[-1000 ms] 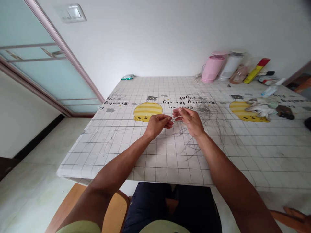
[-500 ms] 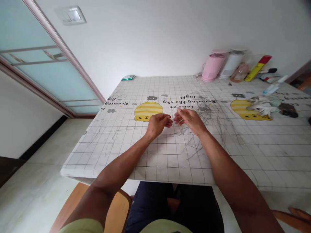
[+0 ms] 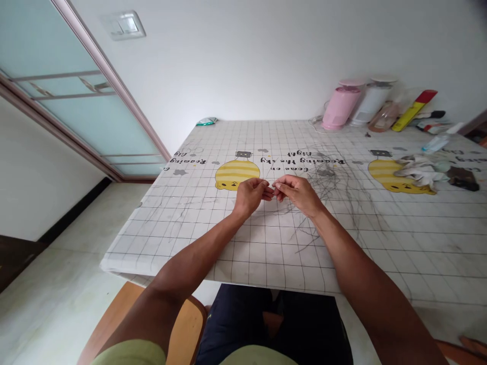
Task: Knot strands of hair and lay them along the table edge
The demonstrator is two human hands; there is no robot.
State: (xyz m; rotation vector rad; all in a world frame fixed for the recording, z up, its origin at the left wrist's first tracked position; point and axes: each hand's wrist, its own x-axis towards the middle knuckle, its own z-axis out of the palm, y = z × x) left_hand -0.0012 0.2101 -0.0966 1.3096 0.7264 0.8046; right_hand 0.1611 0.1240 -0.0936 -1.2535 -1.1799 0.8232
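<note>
Over the middle of the table, my left hand [image 3: 251, 194] has thumb and fingers pinched together. Close to its fingertips, my right hand [image 3: 296, 192] is pinched too, thumb against fingers. Whatever lies between the fingertips is too thin to make out. Loose dark hair-like strands [image 3: 335, 187] spread over the tablecloth beneath and to the right of my right hand. More faint strands [image 3: 178, 205] lie on the left part of the cloth. The tablecloth [image 3: 258, 253] is white with a grid, upside-down lettering and yellow striped balloon figures.
Along the wall stand a pink cylinder [image 3: 340, 107], a white cylinder [image 3: 370, 104], a bottle [image 3: 384, 116] and a yellow-red box [image 3: 414, 111]. Crumpled cloth [image 3: 420, 171], a dark crumpled item [image 3: 463, 178] and a clear bottle [image 3: 441, 140] lie at right. A green packet [image 3: 206, 121] sits far left.
My right hand's thumb and fingers have closed into a pinch, and its fingertips have come up to those of my left hand. The view has shifted slightly.
</note>
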